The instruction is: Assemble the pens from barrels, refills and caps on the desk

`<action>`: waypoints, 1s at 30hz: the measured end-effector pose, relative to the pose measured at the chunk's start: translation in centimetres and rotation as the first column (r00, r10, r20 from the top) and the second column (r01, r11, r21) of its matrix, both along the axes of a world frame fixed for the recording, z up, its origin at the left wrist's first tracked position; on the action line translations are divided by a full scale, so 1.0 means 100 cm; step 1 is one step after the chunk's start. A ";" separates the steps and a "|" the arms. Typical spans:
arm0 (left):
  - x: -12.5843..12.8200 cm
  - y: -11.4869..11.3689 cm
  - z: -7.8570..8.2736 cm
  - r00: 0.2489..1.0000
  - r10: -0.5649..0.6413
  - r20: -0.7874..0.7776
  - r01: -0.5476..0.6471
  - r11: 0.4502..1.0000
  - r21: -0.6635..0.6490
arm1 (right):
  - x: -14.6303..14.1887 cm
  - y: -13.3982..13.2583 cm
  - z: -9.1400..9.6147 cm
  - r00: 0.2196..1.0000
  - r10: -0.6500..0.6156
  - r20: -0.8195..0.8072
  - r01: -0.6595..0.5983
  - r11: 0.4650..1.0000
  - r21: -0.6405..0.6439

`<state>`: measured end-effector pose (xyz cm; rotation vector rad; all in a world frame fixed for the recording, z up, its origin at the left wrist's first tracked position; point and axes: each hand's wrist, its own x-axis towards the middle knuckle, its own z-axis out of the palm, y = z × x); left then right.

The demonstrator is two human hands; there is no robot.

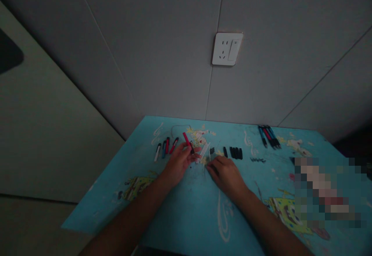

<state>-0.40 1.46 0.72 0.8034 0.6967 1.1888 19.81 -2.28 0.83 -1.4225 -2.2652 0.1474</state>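
Note:
My left hand (179,163) holds a red pen barrel (186,138) that points up and away from the fingers. My right hand (225,174) rests palm down on the blue table (192,209), its fingertips at a small bunch of white pen refills (203,152). Whether it grips one is hidden by the fingers. Several loose pen barrels, white, blue and red (166,146), lie just left of my left hand. A row of short black pen parts (235,153) lies just beyond my right hand.
A bundle of assembled pens (269,136) lies at the far right of the table near the wall. Small black springs (258,160) lie right of the black parts. A white wall socket (227,48) sits above. A blurred patch covers the table's right side.

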 end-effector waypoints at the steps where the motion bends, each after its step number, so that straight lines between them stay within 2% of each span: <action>1: 0.000 0.000 0.000 1.000 -0.006 0.001 0.006 1.000 0.001 | 0.001 0.001 -0.001 1.000 -0.026 0.010 0.026 1.000 -0.003; 8: 0.002 -0.001 0.003 1.000 0.015 0.001 -0.015 0.999 0.045 | 0.001 -0.001 -0.001 0.972 -0.206 0.109 0.210 0.977 -0.027; 17: 0.002 0.001 0.002 0.985 0.115 -0.132 -0.103 0.991 0.090 | -0.001 -0.004 0.001 0.928 -0.323 0.186 0.338 0.940 -0.051; 26: 0.002 0.008 -0.008 0.945 0.243 -0.218 -0.212 0.965 0.156 | 0.001 0.003 -0.009 0.908 -0.364 0.208 0.376 0.926 -0.019; 30: -0.003 0.010 -0.011 0.927 0.285 -0.242 -0.252 0.955 0.159 | 0.009 0.006 -0.011 0.928 -0.353 0.121 0.358 0.934 -0.021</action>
